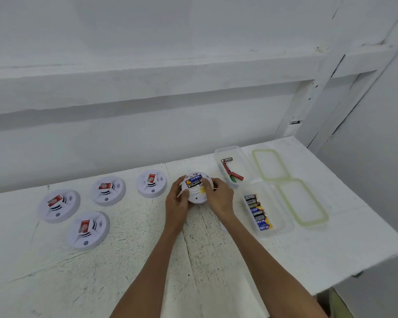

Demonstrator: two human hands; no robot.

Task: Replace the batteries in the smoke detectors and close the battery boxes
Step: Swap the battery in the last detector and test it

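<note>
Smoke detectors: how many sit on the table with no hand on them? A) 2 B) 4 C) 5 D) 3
B. Four lie face up untouched: the far-left detector, the front detector, the middle detector and the detector nearest the hands. The left hand and right hand hold a fifth detector.

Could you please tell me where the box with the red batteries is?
In the head view, the box sits right of the held detector, behind the fuller battery box, with a lid to its right.
</note>
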